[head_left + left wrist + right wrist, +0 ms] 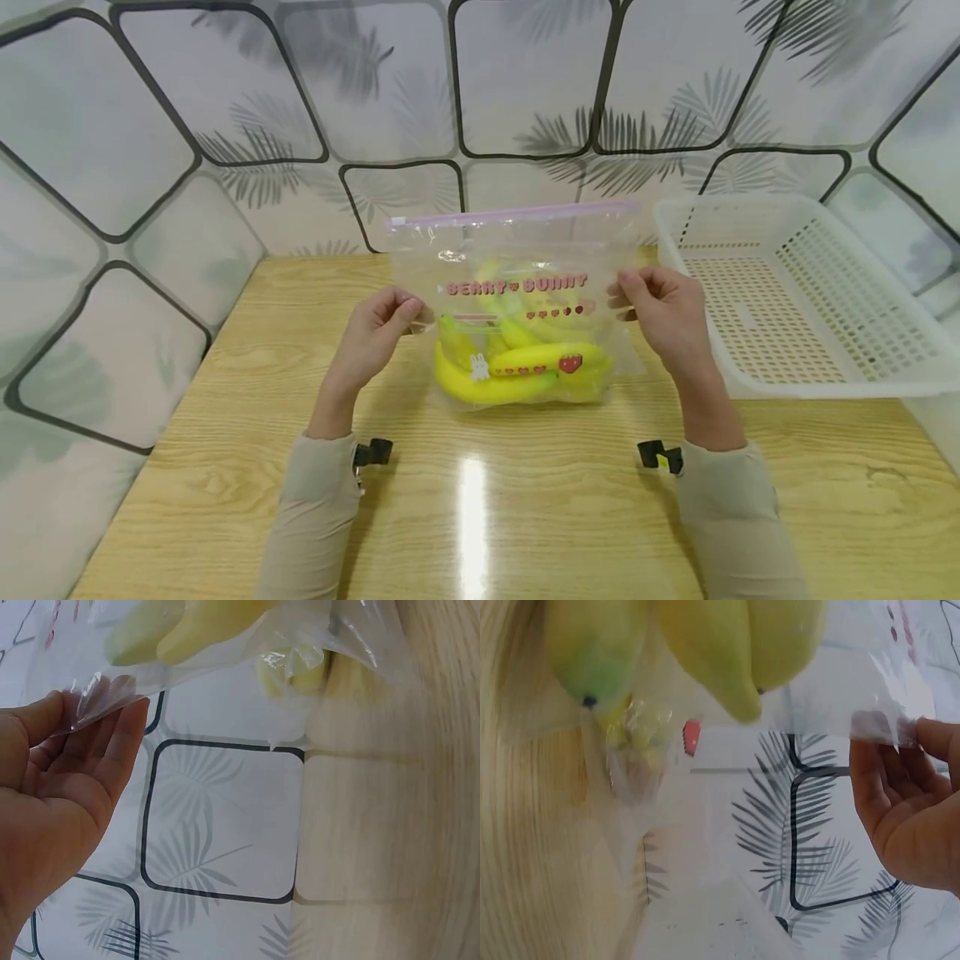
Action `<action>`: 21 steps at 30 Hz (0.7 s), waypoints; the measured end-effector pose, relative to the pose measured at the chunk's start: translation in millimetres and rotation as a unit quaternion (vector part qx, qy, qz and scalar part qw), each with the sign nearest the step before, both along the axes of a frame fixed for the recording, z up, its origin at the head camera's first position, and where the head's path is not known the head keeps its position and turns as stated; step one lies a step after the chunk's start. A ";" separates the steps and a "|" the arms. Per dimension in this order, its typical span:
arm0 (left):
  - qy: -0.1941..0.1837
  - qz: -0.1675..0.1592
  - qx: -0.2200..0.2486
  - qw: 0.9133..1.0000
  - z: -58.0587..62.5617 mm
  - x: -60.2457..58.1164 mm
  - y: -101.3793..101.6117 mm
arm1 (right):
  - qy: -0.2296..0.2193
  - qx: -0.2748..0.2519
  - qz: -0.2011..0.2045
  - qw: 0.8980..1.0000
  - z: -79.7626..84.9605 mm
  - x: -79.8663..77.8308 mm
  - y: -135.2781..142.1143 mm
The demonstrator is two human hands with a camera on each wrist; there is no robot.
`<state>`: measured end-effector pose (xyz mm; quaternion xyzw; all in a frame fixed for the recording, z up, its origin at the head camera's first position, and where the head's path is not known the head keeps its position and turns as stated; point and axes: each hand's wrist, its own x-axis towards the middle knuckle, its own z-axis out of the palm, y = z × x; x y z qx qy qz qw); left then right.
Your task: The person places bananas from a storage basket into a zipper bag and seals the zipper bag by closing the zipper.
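Observation:
A clear zip bag (420,258) printed with pink "Berry Bunny" lettering stands upright over the table, a lilac zip strip (517,214) along its top. Its white slider (398,222) sits at the left end. Several yellow bananas (495,387) lie inside, toward the bottom; greenish tips show in the right wrist view. My left hand (378,329) pinches the bag's left side edge between thumb and fingers. On the opposite edge my right hand (667,317) does the same. Crumpled plastic (637,742) with yellow behind it shows at the bag's lower corner.
A white perforated plastic basket (825,387) stands on the right, just beyond my right hand. The wood-grain table (225,417) meets a patterned cloth backdrop (405,108) at the back and left. Small black wrist cameras (372,452) sit at both cuffs.

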<state>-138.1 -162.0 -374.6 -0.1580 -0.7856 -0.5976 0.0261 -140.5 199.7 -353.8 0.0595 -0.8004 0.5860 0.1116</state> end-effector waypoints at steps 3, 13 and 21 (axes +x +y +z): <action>-0.017 -0.007 -0.007 1.000 -1.5 -0.4 -2.4 | -0.034 0.043 0.046 0.997 -1.5 0.1 7.2; -0.139 -0.138 -0.099 0.976 -12.3 0.0 -12.9 | -0.143 0.282 0.276 0.908 -11.0 5.4 20.3; -0.147 -0.168 -0.147 0.964 -18.4 1.7 -2.4 | -0.144 0.303 0.279 0.900 -23.0 4.9 1.5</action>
